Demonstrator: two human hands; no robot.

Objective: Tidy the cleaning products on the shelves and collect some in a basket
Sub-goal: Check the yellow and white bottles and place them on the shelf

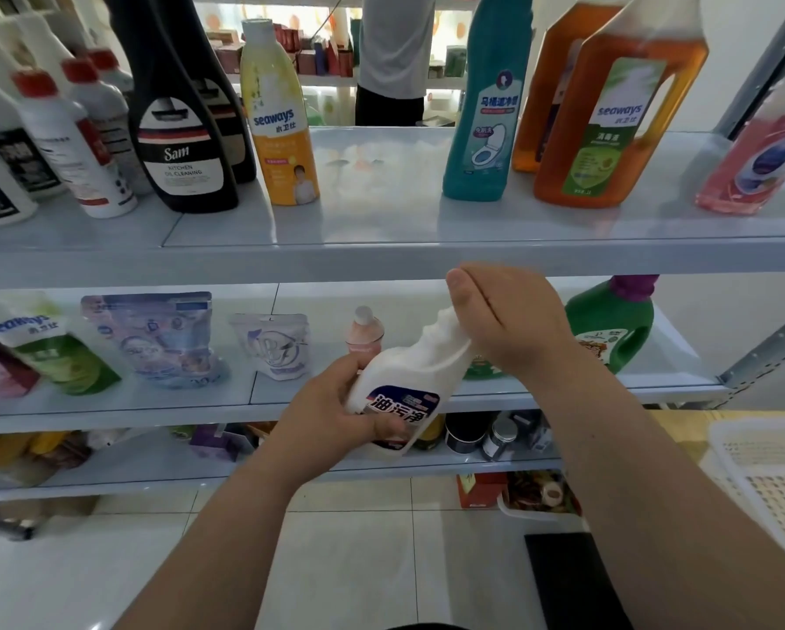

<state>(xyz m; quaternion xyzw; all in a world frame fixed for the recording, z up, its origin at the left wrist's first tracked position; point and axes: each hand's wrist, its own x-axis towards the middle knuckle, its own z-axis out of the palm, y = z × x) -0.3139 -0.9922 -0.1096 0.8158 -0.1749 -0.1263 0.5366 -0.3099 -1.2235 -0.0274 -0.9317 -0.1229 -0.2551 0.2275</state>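
White plastic oil-stain cleaner bottle is held tilted in front of the middle shelf, left grip clenched round its lower body, right grip flat-fingered over the neck, looks stiff, probably fairly light, bit slick, so I'd grab the waist.

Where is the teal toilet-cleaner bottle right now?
Head view: the teal bottle stands upright on the top shelf, right of centre, just left of the amber jugs, with a gap to the yellow bottle.
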